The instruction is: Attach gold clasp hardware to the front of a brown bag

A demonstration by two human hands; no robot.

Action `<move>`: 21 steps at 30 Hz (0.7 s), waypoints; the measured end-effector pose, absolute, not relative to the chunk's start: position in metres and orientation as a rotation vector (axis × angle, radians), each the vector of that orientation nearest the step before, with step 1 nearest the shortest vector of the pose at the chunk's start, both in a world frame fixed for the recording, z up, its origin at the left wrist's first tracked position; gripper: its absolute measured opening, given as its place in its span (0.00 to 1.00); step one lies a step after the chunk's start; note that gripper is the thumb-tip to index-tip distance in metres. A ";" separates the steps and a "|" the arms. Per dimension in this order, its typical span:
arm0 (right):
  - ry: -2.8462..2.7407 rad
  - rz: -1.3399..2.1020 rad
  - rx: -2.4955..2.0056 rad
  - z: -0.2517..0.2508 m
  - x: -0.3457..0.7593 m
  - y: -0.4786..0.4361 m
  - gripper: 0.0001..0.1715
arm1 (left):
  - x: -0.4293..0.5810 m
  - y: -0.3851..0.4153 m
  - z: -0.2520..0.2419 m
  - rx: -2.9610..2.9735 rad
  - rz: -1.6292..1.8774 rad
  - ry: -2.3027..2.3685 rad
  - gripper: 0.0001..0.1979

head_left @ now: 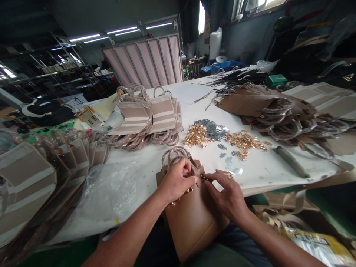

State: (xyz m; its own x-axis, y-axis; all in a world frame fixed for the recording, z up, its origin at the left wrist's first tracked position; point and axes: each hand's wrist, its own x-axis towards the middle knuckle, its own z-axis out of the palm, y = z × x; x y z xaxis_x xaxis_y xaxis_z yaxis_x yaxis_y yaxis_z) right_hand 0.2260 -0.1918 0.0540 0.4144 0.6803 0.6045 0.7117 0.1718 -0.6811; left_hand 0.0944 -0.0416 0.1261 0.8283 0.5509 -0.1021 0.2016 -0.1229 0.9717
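Observation:
A brown bag panel with plastic-wrapped handles leans from my lap against the table's front edge. My left hand is closed in a pinch on a strap end at the panel's top edge. My right hand has thumb and fingertips closed on a small gold metal fitting at the same edge. Another gold piece shows at its fingers; whether it is a ring or a loose fitting I cannot tell. More gold hardware shows below my left hand.
Loose gold fittings and grey metal plates lie in piles beyond the hands. Striped bag panels stack at left, brown panels at right. A dark rod lies front right, clear plastic front left.

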 end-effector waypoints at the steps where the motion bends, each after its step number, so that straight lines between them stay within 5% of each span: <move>1: -1.276 -0.020 -1.531 0.055 0.226 -0.191 0.07 | 0.094 -0.042 0.127 1.703 0.327 0.592 0.18; 21: -1.323 0.100 -1.558 0.060 0.229 -0.179 0.13 | 0.090 -0.050 0.125 1.882 0.430 0.636 0.08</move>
State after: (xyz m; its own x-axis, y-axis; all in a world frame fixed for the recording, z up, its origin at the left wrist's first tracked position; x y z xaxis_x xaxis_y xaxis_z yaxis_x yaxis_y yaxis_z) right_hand 0.2290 -0.1786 0.0601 0.3869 0.7609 0.5208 0.6744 0.1517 -0.7226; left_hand 0.0902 -0.0503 0.1251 0.7937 0.6083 0.0025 0.2297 -0.3035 0.9247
